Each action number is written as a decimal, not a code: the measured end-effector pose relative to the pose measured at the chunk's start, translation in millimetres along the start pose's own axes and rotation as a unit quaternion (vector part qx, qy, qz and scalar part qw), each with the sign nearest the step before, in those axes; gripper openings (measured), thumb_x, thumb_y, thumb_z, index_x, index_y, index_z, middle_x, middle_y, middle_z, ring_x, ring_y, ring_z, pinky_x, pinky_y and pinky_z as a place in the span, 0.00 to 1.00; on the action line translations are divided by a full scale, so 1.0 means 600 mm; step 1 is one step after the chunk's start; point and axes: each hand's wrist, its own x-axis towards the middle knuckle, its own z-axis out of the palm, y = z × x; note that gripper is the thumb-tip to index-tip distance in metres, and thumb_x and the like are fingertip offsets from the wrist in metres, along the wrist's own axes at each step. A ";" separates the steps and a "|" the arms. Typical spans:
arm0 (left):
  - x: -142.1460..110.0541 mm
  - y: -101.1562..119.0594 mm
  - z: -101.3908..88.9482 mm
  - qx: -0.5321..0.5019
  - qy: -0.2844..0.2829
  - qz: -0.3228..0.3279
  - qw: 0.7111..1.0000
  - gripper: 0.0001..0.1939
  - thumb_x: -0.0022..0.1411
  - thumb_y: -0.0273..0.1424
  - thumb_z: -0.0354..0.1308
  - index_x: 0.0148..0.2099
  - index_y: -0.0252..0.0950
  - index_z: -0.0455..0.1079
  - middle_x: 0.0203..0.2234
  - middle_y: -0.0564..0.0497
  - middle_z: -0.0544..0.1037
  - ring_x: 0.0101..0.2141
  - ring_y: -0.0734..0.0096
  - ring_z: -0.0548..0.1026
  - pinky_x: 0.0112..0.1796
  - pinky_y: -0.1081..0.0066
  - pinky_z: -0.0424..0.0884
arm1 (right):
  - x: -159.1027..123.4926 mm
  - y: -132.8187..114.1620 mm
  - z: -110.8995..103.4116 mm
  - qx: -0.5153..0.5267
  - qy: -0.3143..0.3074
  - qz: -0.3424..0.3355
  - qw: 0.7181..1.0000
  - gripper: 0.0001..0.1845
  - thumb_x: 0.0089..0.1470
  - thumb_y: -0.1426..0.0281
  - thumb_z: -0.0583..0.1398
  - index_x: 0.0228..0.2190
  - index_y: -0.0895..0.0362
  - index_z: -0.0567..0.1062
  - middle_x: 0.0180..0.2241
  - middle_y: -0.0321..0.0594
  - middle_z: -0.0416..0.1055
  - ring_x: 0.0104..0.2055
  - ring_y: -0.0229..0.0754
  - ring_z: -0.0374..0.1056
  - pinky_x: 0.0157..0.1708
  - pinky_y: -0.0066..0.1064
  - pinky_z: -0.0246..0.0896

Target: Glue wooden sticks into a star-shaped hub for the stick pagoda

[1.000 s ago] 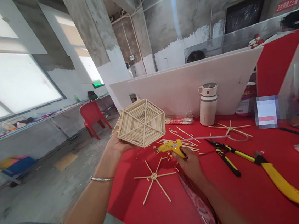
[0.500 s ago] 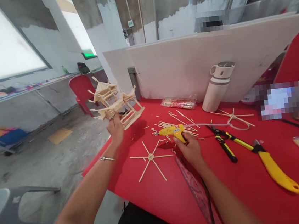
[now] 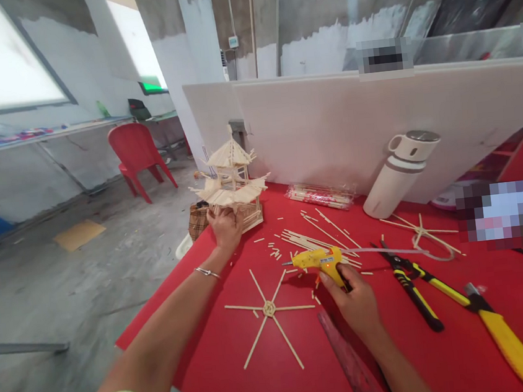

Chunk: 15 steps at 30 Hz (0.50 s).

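Note:
At the back left of the red table stands a pagoda model (image 3: pixel 235 189) built of thin wooden sticks, upright with two tiers of roof. My left hand (image 3: pixel 226 228) grips it low on its near side, the fingertips partly hidden under the lower roof. In my right hand (image 3: pixel 353 295) is a yellow hot glue gun (image 3: pixel 317 260), its nozzle pointing left and a clear glue stick trailing from its back. A six-armed stick star (image 3: pixel 268 309) lies flat in front of me, between my forearms. Loose cut sticks (image 3: pixel 310 241) are scattered behind the glue gun.
Right of my hand lie black-and-yellow pliers (image 3: pixel 414 292) and a yellow-handled cutter (image 3: pixel 499 327). A pinkish ruler (image 3: pixel 351 361) is near my right forearm. Farther back are bagged sticks (image 3: pixel 321 196), a white flask (image 3: pixel 399 175) and a second stick star (image 3: pixel 421 229). A white board stands behind.
My left hand has brought the pagoda model from a tilted position in the air to upright on the table's back left. The glue gun stays in my right hand. The view has shifted slightly.

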 end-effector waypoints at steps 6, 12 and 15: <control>-0.009 -0.010 0.012 -0.046 -0.084 -0.063 0.993 0.14 0.52 0.30 0.70 0.22 0.39 0.67 0.36 0.45 0.80 0.67 0.51 0.57 0.67 0.51 0.44 | -0.002 0.005 0.002 -0.014 -0.001 0.033 0.999 0.21 0.56 0.49 0.61 0.38 0.54 0.77 0.39 0.42 0.78 0.40 0.45 0.72 0.39 0.32 0.66; -0.013 -0.009 -0.007 -0.012 -0.131 -0.025 0.991 0.09 0.45 0.25 0.71 0.23 0.39 0.74 0.35 0.44 0.81 0.64 0.44 0.60 0.68 0.51 0.35 | -0.005 0.005 -0.002 -0.047 -0.009 0.062 0.997 0.23 0.52 0.46 0.62 0.36 0.53 0.78 0.39 0.41 0.79 0.39 0.46 0.73 0.37 0.30 0.67; -0.022 -0.004 -0.036 0.027 -0.135 -0.015 0.990 0.07 0.44 0.24 0.70 0.22 0.38 0.75 0.31 0.45 0.79 0.56 0.44 0.68 0.68 0.50 0.33 | -0.005 0.001 -0.007 -0.066 -0.003 0.076 0.995 0.25 0.51 0.45 0.62 0.36 0.53 0.79 0.39 0.40 0.79 0.40 0.46 0.74 0.37 0.29 0.68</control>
